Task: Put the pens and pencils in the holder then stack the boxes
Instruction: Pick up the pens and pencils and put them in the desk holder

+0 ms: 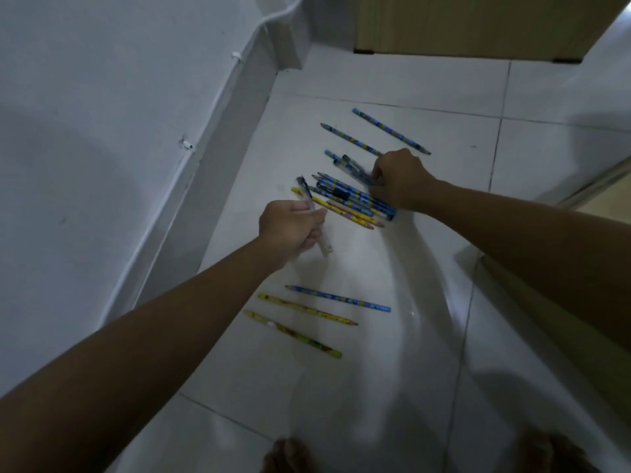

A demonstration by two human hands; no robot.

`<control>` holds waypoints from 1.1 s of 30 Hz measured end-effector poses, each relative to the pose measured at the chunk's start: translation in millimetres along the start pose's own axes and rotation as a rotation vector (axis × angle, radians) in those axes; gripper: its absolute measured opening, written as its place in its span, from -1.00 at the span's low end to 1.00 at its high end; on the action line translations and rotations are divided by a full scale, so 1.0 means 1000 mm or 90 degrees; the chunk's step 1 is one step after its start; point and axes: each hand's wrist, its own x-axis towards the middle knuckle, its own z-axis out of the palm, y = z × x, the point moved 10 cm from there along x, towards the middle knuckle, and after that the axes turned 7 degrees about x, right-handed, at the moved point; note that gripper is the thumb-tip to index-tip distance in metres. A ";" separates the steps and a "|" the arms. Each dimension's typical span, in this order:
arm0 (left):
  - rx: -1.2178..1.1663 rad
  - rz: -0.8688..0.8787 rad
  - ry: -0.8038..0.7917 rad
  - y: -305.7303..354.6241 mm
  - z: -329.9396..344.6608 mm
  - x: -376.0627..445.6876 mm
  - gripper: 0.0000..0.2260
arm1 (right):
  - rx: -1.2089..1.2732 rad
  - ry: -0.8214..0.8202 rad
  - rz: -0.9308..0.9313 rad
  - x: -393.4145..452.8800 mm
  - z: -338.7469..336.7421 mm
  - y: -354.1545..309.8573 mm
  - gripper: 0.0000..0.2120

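Early stage: left hand point(290, 227) gripping clear pen point(316, 223), right hand point(399, 179) pinching another pen point(355, 167). Loose pencils point(338, 298) on floor tiles point(426, 370); holder, boxes not visible.

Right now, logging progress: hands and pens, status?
Left hand grips a clear pen. Right hand pinches a pen in the middle cluster. Loose pencils on floor; no holder in view.
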 end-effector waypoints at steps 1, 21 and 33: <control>-0.015 -0.020 -0.019 -0.001 0.007 -0.002 -0.91 | 0.000 -0.006 0.002 -0.001 0.002 -0.001 -0.74; 0.129 -0.042 0.051 0.031 0.034 0.046 -0.74 | -0.018 -0.011 0.141 -0.016 0.002 0.015 -0.90; 0.313 0.042 0.037 0.060 0.039 0.049 -0.77 | 0.304 0.093 0.254 -0.022 -0.004 0.053 -0.74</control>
